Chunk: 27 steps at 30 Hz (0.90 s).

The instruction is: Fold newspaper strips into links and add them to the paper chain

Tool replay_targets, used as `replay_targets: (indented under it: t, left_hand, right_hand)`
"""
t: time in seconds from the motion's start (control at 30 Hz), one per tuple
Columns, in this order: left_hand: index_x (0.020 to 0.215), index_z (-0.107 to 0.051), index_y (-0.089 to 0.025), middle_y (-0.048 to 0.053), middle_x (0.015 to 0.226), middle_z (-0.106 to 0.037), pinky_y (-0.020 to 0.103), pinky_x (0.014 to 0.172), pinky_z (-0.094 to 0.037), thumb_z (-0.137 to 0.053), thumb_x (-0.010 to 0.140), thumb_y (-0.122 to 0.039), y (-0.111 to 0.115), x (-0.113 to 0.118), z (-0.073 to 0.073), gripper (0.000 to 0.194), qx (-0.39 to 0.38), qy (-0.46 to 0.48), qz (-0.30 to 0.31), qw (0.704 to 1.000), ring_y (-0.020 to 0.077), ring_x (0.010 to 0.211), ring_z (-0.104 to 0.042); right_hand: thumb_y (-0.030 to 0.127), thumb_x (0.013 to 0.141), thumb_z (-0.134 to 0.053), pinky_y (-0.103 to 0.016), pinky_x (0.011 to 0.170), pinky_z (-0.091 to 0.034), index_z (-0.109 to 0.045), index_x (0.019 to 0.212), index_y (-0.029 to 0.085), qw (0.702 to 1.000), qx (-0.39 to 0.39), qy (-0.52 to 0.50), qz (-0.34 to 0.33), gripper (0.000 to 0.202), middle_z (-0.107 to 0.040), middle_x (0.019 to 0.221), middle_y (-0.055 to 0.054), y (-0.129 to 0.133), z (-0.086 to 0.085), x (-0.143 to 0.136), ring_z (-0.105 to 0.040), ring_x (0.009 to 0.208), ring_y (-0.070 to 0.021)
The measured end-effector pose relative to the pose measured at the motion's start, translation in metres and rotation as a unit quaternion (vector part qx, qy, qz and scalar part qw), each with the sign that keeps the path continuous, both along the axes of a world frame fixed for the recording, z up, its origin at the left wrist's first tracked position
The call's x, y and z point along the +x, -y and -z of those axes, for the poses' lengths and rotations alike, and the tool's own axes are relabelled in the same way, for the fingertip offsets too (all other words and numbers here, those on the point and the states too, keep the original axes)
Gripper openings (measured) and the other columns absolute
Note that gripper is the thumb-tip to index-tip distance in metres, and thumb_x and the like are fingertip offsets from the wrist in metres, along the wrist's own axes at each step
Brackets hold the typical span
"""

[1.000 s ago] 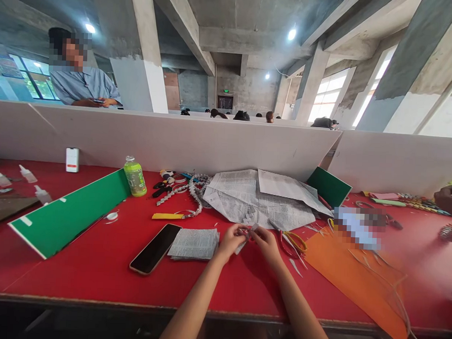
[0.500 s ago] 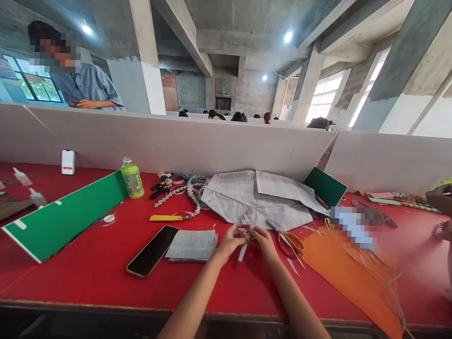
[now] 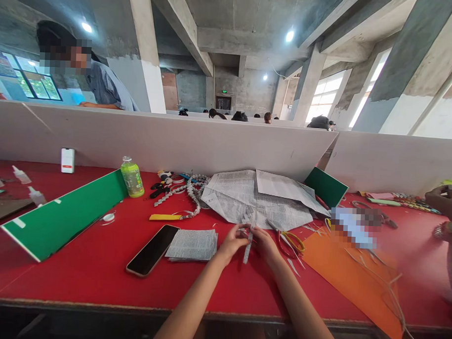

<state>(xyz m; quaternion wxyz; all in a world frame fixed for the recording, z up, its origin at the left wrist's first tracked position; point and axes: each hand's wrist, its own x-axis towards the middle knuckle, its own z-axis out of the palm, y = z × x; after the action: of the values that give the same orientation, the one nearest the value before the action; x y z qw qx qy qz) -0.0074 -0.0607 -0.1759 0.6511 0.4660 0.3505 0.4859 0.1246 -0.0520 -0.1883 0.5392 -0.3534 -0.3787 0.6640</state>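
Both hands meet over the red table, just in front of the spread newspaper sheets (image 3: 228, 192). My left hand (image 3: 233, 243) is closed, its fingertips pinching a narrow folded strip of printed paper (image 3: 247, 252). From the other side my right hand (image 3: 265, 240) grips the same strip near its upper part; its fingertips are partly hidden. The strip's lower end hangs down between the hands. Left of my hands lies a stack of cut newspaper pieces (image 3: 192, 245). Scissors with red and yellow handles (image 3: 292, 242) lie to the right of my right hand.
A black phone (image 3: 152, 251) lies beside the stack. Further back are a green-yellow bottle (image 3: 132, 177) and a braided chain (image 3: 192, 200). A green board (image 3: 66, 216) stands at left, an orange sheet (image 3: 350, 277) lies at right. Another person's hand (image 3: 445, 202) is at far right.
The strip's lower end has swung slightly to the right and looks more upright. My hands stay nearly in place. The person behind the partition has leaned to the right.
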Motion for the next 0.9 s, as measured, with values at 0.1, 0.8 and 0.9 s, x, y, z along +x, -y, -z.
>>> replay_targets:
  t: [0.1, 0.8, 0.9]
  left_hand:
    - [0.098, -0.058, -0.018, -0.004, 0.065, -0.055, 0.024, 0.068, -0.040, -0.066, 0.055, -0.012, 0.002, 0.001, -0.002, 0.043, -0.004, -0.001, -0.004, 1.000, 0.0101, 0.064, -0.053]
    - [0.093, -0.059, -0.018, -0.002, 0.067, -0.060, 0.027, 0.071, -0.042, -0.068, 0.054, -0.013, 0.003, -0.001, -0.008, 0.040, -0.023, -0.001, -0.030, 0.999, 0.0131, 0.068, -0.058]
    - [0.094, -0.058, -0.018, -0.002, 0.068, -0.061, 0.027, 0.071, -0.043, -0.069, 0.054, -0.013, 0.002, -0.001, -0.007, 0.041, -0.024, -0.005, -0.032, 0.999, 0.0137, 0.068, -0.059]
  right_hand:
    - [0.033, 0.067, -0.065, -0.028, 0.060, -0.045, -0.068, 0.082, 0.019, 0.999, 0.011, 0.034, 0.027, 0.021, -0.068, 0.081, -0.006, 0.001, 0.000, 0.000, -0.061, 0.072, -0.0197]
    - [0.048, 0.076, -0.048, -0.029, 0.060, -0.046, -0.067, 0.088, 0.017, 0.998, 0.005, 0.057, -0.031, 0.038, -0.068, 0.080, -0.009, 0.000, -0.008, 0.002, -0.061, 0.075, -0.0209]
    - [0.054, 0.077, -0.046, -0.029, 0.058, -0.045, -0.067, 0.079, 0.017, 0.997, -0.004, 0.068, -0.028, 0.043, -0.067, 0.076, -0.009, 0.003, -0.011, 0.003, -0.060, 0.069, -0.0202]
